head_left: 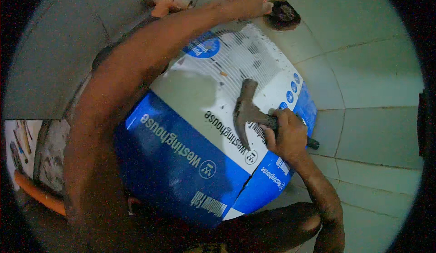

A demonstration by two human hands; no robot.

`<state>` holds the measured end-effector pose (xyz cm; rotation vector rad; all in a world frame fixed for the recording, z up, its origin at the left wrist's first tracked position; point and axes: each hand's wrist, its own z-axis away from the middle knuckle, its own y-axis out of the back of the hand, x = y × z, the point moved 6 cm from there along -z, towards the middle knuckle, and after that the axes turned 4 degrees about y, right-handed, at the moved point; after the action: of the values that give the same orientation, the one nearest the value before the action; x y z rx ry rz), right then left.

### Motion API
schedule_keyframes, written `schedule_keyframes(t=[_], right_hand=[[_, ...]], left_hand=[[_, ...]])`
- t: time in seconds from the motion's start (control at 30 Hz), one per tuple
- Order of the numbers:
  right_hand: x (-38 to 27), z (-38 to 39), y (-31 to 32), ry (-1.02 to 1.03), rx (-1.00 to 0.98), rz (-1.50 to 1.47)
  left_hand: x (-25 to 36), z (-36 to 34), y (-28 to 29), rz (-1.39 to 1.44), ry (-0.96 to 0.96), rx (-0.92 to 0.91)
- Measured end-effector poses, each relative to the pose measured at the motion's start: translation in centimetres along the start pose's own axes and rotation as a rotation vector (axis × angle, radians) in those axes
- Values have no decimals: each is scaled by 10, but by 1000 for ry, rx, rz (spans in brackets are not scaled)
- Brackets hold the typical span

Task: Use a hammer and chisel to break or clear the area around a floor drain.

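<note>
My left hand (245, 1) reaches to the top, fingers curled at the rim of a dark, rough hole (284, 17) in the tiles; what they hold, if anything, is hidden. My right hand (288, 135) grips a claw hammer (250, 108) by its handle, its metal head above a large blue and white printed cardboard box (172, 135). My left forearm stretches over the box's left part.
Pale tiles (372, 135) with grout lines surround the box. A pipe fitting (165, 5) is at the top. At the lower left are an orange pipe (38, 191) and a pale board (20, 139) with slim tools. My bent legs show below.
</note>
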<state>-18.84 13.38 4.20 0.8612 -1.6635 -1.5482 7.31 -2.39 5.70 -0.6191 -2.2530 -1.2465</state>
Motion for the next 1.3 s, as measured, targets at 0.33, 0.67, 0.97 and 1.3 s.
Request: schedule_keyframes(t=[0.33, 0.67, 0.97, 1.3], right_hand=[[3, 3, -14, -65, -68, 20], [10, 1, -9, -88, -133, -6], [-1, -3, -6, 17, -104, 9], [-1, -3, -8, -14, -77, 4]], left_hand=[[-21, 2, -71, 98, -25, -85], [-9, -11, -79, 137, 76, -180], [-6, 19, -79, 127, 34, -192], [-30, 6, -105, 394, 194, -213]])
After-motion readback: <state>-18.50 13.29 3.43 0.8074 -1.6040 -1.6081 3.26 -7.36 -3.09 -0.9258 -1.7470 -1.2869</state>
